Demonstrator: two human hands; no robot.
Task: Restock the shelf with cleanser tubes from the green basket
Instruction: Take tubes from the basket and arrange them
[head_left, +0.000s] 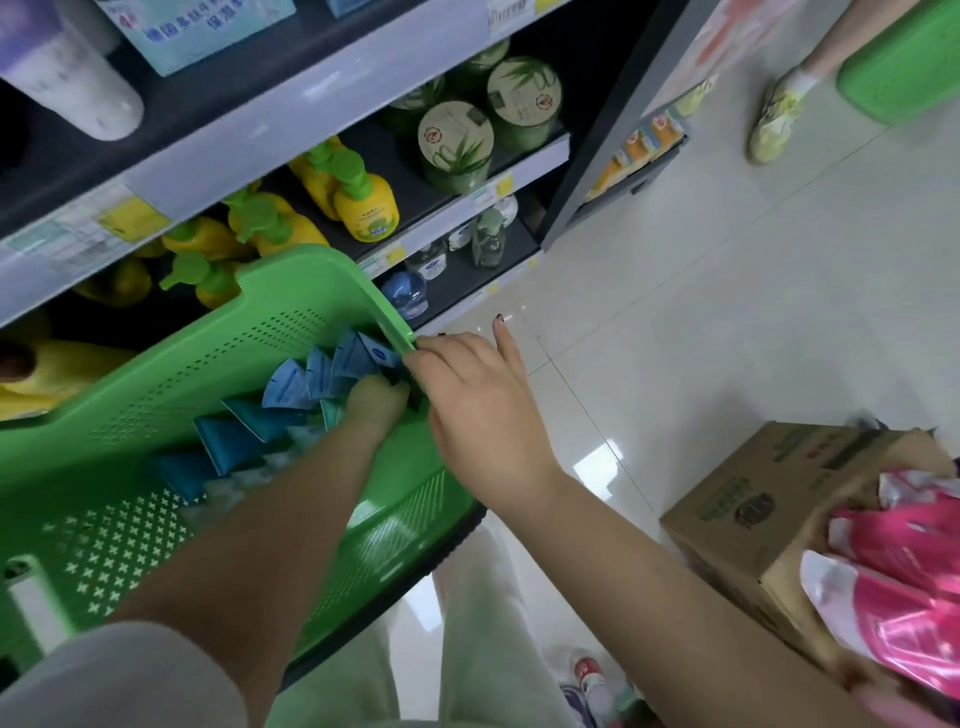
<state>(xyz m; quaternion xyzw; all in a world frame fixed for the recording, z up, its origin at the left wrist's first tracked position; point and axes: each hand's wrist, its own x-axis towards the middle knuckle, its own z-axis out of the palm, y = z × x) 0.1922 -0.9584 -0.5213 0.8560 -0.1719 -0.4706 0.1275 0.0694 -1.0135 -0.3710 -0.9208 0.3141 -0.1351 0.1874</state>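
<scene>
The green basket (218, 358) is tilted in front of the shelf (291, 119), and several blue and teal cleanser tubes (291, 387) lie inside it. My left hand (376, 402) reaches into the basket, fingers curled round a bunch of the light blue tubes. My right hand (475, 395) grips the basket's near corner rim, its index finger sticking out straight. My forearms hide part of the tubes.
Yellow pump bottles (366, 205) and aloe jars (457, 143) fill the shelves behind the basket. A cardboard box (753, 514) with pink packets (893, 587) stands on the floor at right. Another person's foot (774, 122) and a second green basket (898, 67) are at top right.
</scene>
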